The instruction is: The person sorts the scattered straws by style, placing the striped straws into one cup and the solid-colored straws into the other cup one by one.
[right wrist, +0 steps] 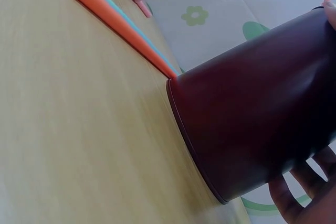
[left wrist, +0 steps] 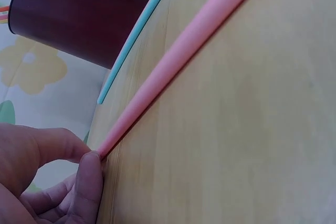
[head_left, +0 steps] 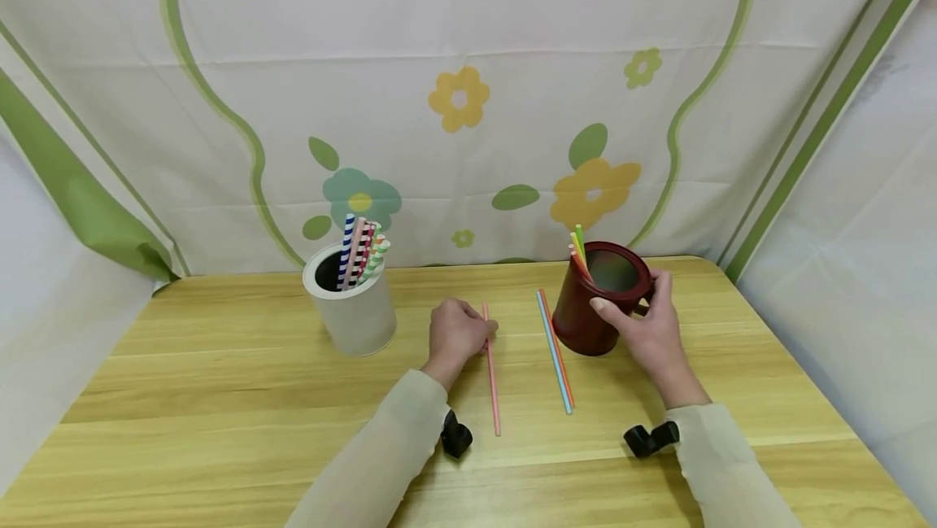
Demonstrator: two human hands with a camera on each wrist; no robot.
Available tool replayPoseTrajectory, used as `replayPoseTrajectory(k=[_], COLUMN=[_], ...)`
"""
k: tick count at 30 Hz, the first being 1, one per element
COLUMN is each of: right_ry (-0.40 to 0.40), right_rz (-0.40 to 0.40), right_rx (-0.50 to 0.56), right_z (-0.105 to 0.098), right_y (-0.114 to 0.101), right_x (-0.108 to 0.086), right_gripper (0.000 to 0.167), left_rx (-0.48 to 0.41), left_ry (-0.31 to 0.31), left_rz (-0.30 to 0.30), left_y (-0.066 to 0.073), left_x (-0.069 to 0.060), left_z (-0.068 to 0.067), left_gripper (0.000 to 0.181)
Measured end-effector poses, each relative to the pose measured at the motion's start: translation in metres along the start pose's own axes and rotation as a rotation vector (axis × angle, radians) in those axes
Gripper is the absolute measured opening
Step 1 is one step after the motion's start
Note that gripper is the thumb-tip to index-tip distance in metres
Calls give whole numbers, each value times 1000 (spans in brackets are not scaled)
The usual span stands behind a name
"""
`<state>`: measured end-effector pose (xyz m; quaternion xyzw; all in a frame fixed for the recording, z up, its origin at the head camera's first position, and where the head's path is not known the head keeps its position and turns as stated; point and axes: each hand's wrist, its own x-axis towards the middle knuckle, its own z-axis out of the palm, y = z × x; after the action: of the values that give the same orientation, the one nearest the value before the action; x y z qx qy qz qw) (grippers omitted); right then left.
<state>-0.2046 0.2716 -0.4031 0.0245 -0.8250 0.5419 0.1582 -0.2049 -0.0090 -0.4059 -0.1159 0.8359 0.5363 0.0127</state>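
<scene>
A pink straw (head_left: 493,390) lies on the table, and my left hand (head_left: 457,334) pinches it near its far end between thumb and finger. In the left wrist view the straw (left wrist: 173,59) runs along the wood away from the fingertips. My right hand (head_left: 650,329) grips a dark red mug (head_left: 591,312) on its handle side, with the thumb against the front near the rim. Several plain straws (head_left: 580,255), green, yellow and orange-pink among them, lean inside the mug. Left of the mug, a light blue straw (head_left: 552,349) and an orange straw (head_left: 562,369) lie side by side.
A white cylindrical container (head_left: 359,320) stands at the left back with several striped paper straws (head_left: 359,255) in it. Behind the wooden table (head_left: 220,398) hangs a flower-patterned curtain (head_left: 468,15), with fabric at both sides too.
</scene>
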Motion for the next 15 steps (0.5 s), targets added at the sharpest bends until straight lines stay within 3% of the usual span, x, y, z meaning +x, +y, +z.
replayPoseTrajectory(k=[15], right_ry=[-4], right_rz=[4], right_rx=[-6], right_z=[0], right_y=[0], right_x=[0], right_gripper=[77], left_rx=[82], left_ry=[4], left_rz=[1], left_y=[2], left_x=[2], left_z=[2], left_gripper=[25])
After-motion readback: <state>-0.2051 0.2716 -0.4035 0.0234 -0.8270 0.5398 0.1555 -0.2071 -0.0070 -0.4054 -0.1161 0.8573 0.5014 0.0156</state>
